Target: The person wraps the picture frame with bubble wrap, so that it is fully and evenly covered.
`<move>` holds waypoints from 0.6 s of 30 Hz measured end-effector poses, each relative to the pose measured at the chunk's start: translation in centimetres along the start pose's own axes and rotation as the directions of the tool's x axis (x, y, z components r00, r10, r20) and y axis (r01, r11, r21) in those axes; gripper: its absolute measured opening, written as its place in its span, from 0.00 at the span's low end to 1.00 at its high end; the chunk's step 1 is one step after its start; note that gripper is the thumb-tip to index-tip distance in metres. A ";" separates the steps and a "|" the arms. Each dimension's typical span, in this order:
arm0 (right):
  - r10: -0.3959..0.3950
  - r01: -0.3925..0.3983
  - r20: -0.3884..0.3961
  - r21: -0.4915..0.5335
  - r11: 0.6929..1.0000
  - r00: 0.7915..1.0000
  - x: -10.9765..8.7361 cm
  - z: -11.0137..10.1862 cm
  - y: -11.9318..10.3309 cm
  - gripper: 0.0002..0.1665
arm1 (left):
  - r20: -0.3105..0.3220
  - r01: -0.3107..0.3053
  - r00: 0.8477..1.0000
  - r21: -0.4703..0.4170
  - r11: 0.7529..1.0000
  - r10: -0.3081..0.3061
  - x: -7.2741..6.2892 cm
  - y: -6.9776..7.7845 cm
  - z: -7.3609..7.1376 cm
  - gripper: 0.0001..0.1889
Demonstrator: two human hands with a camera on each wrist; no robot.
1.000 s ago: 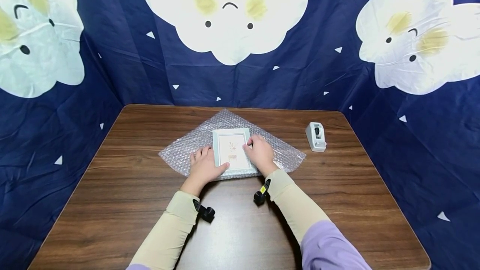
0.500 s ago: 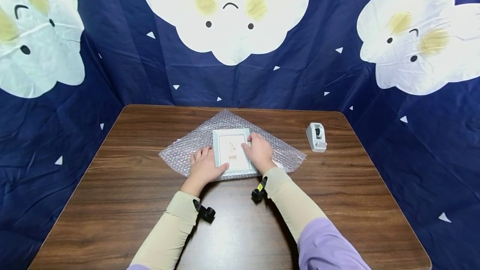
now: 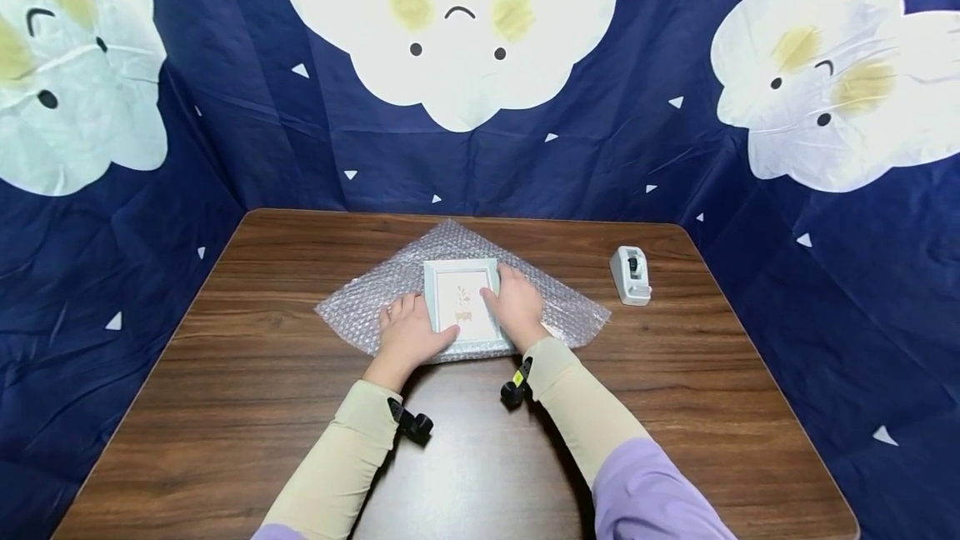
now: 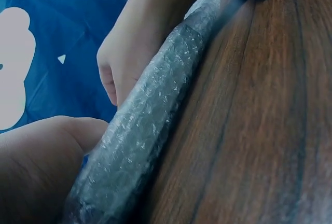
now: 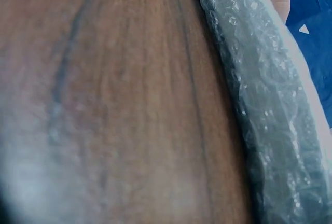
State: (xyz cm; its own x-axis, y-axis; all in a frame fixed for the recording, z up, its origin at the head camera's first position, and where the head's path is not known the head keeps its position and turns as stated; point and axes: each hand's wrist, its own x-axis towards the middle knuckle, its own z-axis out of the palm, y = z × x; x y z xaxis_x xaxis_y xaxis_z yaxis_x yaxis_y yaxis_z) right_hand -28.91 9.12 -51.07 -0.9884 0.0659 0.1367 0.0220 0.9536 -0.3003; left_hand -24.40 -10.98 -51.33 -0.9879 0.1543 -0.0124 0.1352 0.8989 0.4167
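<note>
A pale blue-white picture frame (image 3: 463, 307) with a plant print lies face up on a sheet of bubble wrap (image 3: 382, 286). One side of the wrap is folded over the frame's near edge. My left hand (image 3: 408, 332) rests at the frame's left side, fingers spread on the wrap and thumb over the lower left corner. On the other side, my right hand (image 3: 519, 304) lies along the right edge, its thumb on the frame's face. Both wrist views show the wrapped near edge, a bubble-wrap fold (image 4: 145, 120) in the left one and the same fold (image 5: 270, 94) in the right.
A white tape dispenser (image 3: 632, 276) stands at the right rear of the brown wooden table (image 3: 247, 373). Dark blue cloth (image 3: 480, 165) with cloud prints hangs around the table's back and sides. Small black cameras are strapped to both wrists.
My right hand has shifted slightly left along the frame's right edge, its fingers straightening from a more bent pose. My left hand, the frame and the wrap have stayed in place.
</note>
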 end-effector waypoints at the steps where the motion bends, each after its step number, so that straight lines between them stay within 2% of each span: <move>1: 0.005 -0.005 0.003 0.002 1.000 1.000 -0.1 0.0 0.0 0.39 | 0.001 0.001 1.000 0.009 1.000 -0.001 0.0 0.1 0.0 0.52; 9: 0.006 -0.006 0.009 -0.002 1.000 1.000 -0.8 -0.1 0.0 0.40 | 0.018 0.034 0.999 0.071 0.997 -0.035 -0.6 1.2 -0.4 0.59; 14: -0.006 0.006 0.004 0.001 1.000 1.000 -1.4 -0.1 0.1 0.40 | 0.034 0.079 0.996 0.098 0.992 -0.082 -0.8 1.9 0.3 0.67; 18: -0.015 0.015 0.001 0.011 1.000 1.000 -1.9 -0.1 0.2 0.40 | 0.026 0.101 0.994 0.080 0.992 -0.103 -0.6 2.1 0.8 0.70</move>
State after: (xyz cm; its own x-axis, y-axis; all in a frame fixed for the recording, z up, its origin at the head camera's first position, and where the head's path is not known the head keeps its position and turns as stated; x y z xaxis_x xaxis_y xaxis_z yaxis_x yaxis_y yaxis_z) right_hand -27.02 9.17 -51.27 -0.9887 0.0518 0.1404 0.0060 0.9513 -0.3083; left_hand -23.43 -8.87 -51.21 -0.9943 0.0714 -0.0787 0.0406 0.9397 0.3396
